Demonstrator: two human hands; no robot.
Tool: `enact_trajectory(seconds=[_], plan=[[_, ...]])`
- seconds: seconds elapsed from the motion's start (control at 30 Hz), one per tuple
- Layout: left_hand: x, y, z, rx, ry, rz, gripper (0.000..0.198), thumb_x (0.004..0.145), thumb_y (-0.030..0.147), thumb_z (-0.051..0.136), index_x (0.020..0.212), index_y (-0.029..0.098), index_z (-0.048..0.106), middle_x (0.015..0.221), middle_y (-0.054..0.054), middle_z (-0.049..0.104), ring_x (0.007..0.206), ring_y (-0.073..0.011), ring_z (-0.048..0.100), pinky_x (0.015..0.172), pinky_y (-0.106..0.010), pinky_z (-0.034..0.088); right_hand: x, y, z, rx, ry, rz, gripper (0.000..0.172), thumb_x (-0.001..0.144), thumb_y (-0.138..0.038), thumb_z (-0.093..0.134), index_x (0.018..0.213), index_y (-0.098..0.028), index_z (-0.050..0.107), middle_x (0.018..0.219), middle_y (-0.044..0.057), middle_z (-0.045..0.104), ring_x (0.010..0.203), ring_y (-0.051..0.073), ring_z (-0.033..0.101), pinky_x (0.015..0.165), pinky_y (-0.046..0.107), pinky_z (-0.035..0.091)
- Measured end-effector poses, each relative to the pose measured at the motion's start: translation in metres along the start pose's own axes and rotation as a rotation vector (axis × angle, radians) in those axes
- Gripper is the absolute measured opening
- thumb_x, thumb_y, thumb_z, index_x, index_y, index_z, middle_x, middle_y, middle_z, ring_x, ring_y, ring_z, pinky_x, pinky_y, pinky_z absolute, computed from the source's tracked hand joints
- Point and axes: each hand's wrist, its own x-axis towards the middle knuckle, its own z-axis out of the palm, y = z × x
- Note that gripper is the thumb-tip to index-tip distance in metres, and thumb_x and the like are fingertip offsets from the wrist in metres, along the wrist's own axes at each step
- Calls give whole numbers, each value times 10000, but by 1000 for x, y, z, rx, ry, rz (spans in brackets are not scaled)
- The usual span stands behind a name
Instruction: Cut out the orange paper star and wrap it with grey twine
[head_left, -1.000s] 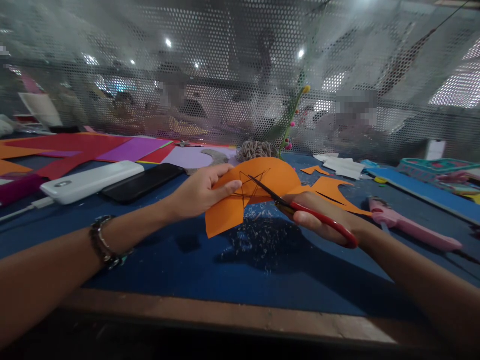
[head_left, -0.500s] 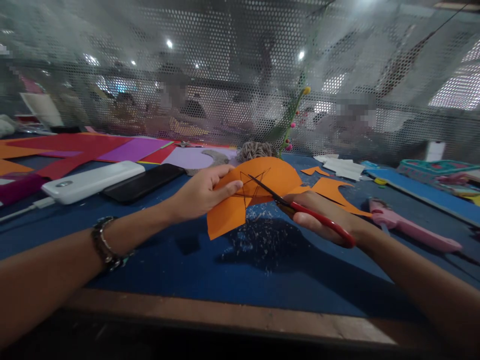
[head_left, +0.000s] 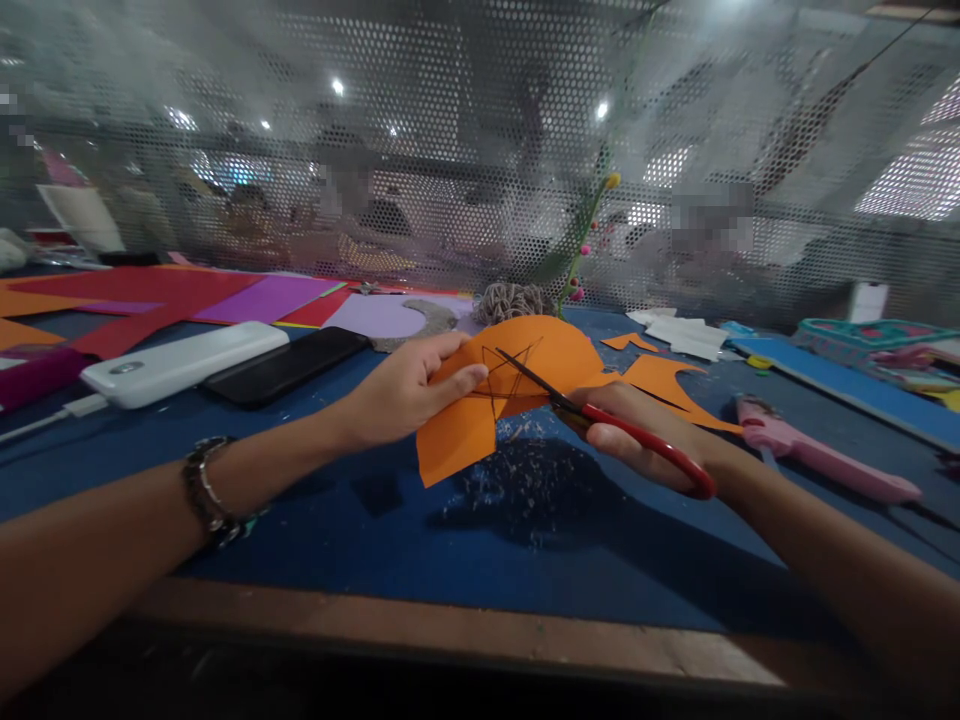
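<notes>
In the head view, my left hand [head_left: 409, 390] pinches the left edge of an orange sheet of paper [head_left: 536, 340], thumb on top. Dark lines on the sheet form a star. A cut flap of the sheet hangs down below my left thumb. My right hand [head_left: 626, 425] grips a pair of scissors [head_left: 664, 450] with red handles and dark blades. One blade lies over the sheet, its tip near the star's middle; where the other blade runs is hidden by the paper. Both hands are held above the blue table [head_left: 360, 550].
Left stand a white power bank [head_left: 187, 362] with a cable and a black phone [head_left: 289, 365]. Coloured sheets [head_left: 165, 300] and a ball of grey yarn [head_left: 514, 302] lie behind. A pink glue gun [head_left: 825, 455], orange offcuts [head_left: 671, 385] and a teal basket [head_left: 862, 340] are at right.
The orange sheet has tilted slightly and its hanging flap has shifted a little right and down. Both hands keep their holds, and the scissors have barely moved.
</notes>
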Motion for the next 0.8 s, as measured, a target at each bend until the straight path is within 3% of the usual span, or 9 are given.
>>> enact_trajectory(seconds=[0.43, 0.63, 0.8], plan=[[-1, 2, 2, -55, -23, -9, 218, 796, 342, 472, 863, 138, 511, 754, -16, 595, 639, -115, 560, 535, -182, 453, 2, -2, -1, -4, -50, -55, 617, 715, -765, 121, 579, -193, 310, 546, -13, 342, 463, 81, 287, 431, 239, 270], [-1, 1, 1, -81, -32, -33, 258, 793, 369, 484, 891, 131, 505, 827, -47, 617, 741, -152, 590, 611, -218, 481, 0, 0, 0, 25, -32, -31, 612, 725, -756, 153, 584, -189, 337, 560, -13, 351, 472, 84, 295, 435, 243, 259], [-2, 1, 1, -80, -42, -43, 252, 799, 367, 475, 890, 134, 505, 798, -41, 620, 692, -144, 592, 567, -212, 479, 0, 2, 0, 34, -27, -20, 617, 710, -769, 159, 580, -189, 326, 558, -21, 329, 473, 82, 277, 436, 239, 241]])
